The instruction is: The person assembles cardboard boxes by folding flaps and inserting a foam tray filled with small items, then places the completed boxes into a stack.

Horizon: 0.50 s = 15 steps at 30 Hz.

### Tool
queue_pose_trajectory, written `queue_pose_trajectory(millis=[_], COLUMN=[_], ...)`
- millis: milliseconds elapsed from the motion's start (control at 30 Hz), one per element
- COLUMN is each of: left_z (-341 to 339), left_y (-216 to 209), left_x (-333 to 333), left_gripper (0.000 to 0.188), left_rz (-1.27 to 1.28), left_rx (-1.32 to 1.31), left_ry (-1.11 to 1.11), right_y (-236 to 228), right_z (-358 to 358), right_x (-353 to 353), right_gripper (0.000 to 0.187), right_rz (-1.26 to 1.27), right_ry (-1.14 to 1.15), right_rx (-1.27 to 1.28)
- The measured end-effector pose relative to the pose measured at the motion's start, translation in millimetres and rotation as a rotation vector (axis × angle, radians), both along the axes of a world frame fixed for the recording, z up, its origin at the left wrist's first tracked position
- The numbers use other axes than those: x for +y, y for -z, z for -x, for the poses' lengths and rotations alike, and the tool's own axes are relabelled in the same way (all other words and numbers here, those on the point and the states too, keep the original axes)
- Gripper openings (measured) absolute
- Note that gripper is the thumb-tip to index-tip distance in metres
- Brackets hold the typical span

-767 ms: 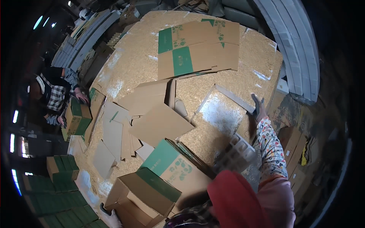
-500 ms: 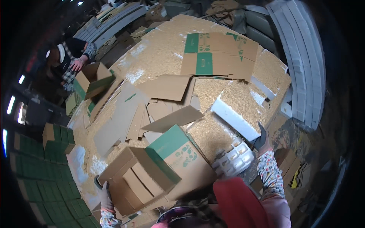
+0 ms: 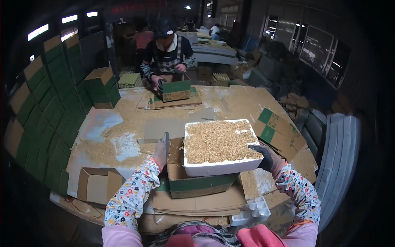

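A white foam box [image 3: 224, 167] full of loose tan, grain-like bits [image 3: 218, 142] is tilted above an open green-and-brown cardboard box [image 3: 201, 187]. My right hand [image 3: 267, 158], in a dark-palmed glove, grips the foam box's right end. My gloved left hand [image 3: 161, 150] is closed on the left wall of the cardboard box, thumb up. The foam box covers most of the carton's opening; only its left part shows inside. Under the carton lies a stack of flattened cardboard [image 3: 197, 201].
A white molded tray with cups [image 3: 257, 208] sits at the near edge. An open carton [image 3: 98, 185] is at left. Across the table, a co-worker [image 3: 166, 53] handles another box [image 3: 176, 90]. Green cartons [image 3: 45, 111] are stacked left; flattened cartons [image 3: 279, 133] lie right.
My right hand has lifted the foam box off the table and brought it left over the carton. The carton now stands in front of me, my left hand still on it. The view has swung up.
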State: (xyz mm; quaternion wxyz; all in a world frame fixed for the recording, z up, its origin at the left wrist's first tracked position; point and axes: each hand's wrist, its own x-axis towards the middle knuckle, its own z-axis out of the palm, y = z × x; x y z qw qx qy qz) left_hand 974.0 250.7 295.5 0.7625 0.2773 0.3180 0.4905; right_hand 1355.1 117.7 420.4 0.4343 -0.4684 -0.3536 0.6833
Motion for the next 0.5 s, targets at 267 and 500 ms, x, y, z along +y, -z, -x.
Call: queue_pose_trajectory(millis=[267, 500], left_z=[48, 33], left_y=[70, 16], left_x=[35, 18], left_gripper=[0.027, 0.03], left_rz=[-0.377, -0.507], left_rx=[0.672, 1.006], left_ry=[-0.192, -0.167], right_y=[87, 39], right_z=[87, 83], right_x=[37, 31], right_gripper=[0.031, 0.069], right_rz=[-0.521, -1.019], right_ry=[-0.582, -0.036], right_rx=[-0.893, -0.967])
